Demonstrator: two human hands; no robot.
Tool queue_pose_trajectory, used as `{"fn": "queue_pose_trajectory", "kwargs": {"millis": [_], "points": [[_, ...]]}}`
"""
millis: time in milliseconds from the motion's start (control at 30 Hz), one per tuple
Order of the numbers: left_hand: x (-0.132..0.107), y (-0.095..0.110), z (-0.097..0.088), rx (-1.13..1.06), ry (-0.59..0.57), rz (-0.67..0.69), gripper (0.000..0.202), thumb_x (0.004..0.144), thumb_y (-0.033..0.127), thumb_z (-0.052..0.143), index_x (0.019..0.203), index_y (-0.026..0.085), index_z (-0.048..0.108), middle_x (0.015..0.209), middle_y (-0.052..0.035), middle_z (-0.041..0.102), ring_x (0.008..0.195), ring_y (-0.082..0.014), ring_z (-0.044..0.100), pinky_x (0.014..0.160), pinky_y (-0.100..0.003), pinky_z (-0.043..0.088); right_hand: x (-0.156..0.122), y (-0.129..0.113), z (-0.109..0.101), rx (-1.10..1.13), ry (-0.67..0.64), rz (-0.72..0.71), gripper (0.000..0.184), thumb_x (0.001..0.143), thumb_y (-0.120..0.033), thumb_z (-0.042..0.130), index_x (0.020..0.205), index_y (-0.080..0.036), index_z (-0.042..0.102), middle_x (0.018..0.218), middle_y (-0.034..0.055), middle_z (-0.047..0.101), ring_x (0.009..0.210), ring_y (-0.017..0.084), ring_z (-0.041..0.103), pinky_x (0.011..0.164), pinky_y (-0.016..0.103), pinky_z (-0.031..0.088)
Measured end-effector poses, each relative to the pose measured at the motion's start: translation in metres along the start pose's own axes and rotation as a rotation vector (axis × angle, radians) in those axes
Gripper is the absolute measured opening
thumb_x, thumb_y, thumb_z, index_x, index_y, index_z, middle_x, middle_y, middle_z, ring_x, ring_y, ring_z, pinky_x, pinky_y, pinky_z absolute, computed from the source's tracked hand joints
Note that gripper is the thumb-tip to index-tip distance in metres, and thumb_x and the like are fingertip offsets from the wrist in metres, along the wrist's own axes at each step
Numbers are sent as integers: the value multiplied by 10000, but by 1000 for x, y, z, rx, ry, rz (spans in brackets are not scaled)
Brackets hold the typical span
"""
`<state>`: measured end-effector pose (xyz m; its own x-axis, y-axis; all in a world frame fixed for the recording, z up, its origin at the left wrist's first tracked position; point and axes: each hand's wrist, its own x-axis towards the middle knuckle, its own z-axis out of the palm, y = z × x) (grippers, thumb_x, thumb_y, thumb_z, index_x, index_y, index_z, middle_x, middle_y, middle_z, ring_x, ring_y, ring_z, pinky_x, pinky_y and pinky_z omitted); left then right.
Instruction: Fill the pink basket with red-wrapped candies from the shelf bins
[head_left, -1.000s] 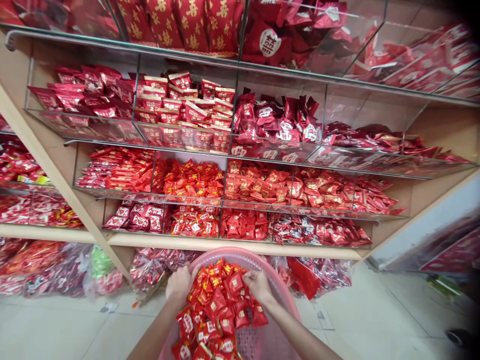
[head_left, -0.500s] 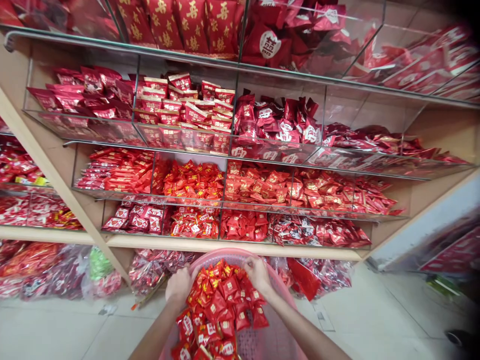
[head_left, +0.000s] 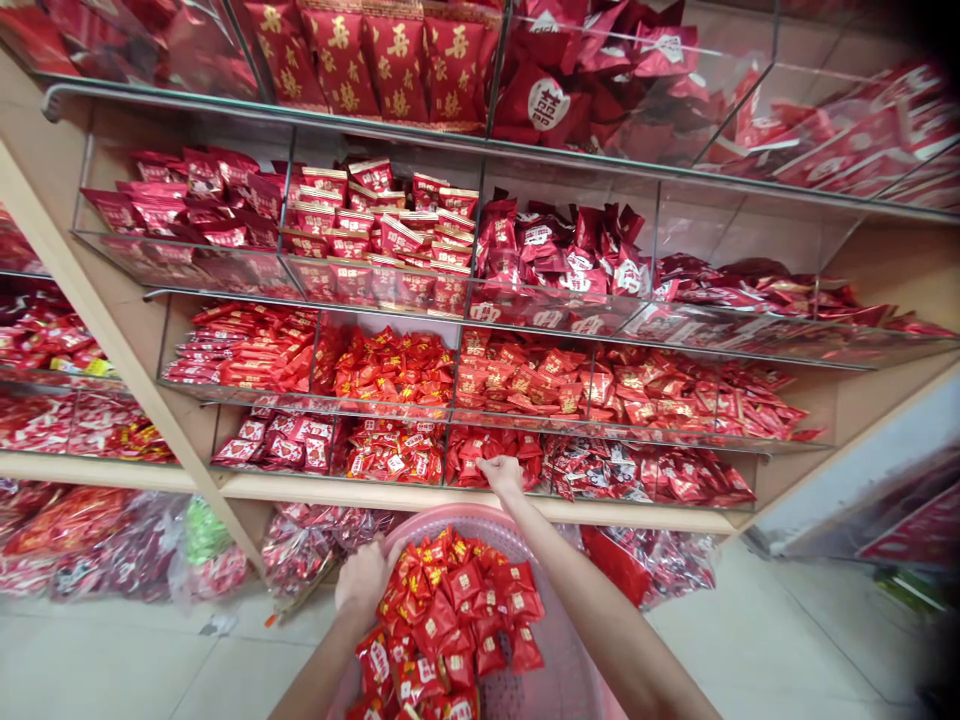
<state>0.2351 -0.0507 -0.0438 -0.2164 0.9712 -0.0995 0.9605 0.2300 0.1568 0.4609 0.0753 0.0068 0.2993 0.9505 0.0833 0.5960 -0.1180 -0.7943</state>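
Note:
A pink plastic basket (head_left: 570,680) sits low in front of me, heaped with several red candy packets (head_left: 457,610). My left hand (head_left: 365,578) grips the basket's left rim beside the heap, fingers curled. My right hand (head_left: 501,472) reaches up to the lowest shelf bin, fingers bent down into the red packets (head_left: 487,452) there; whether it holds any is hidden.
Clear acrylic bins (head_left: 450,400) on tiered shelves hold many kinds of red packets. A wooden shelf edge (head_left: 420,492) runs just above the basket. Plastic bags of candy (head_left: 120,540) lie on the floor under the shelves. White floor tiles (head_left: 787,650) lie to the right.
My right hand left the heap in the basket and rose to the lowest shelf bin. My left hand stayed at the basket's left rim. The view shifted slightly down.

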Motion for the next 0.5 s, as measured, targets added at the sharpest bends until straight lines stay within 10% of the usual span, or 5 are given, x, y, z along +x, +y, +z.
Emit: {"fn": "queue_pose_trajectory", "kwargs": {"millis": [500], "points": [[-1,0,-3,2,-1,6,618,817,586,193,1074,146,544,820,-144,665,764,-265,645,671,-354,465,7,-7,10,330,5,128,217,596,-372,593,615,-157,613,558,21,624,558,133,568,505,213,393]]}}
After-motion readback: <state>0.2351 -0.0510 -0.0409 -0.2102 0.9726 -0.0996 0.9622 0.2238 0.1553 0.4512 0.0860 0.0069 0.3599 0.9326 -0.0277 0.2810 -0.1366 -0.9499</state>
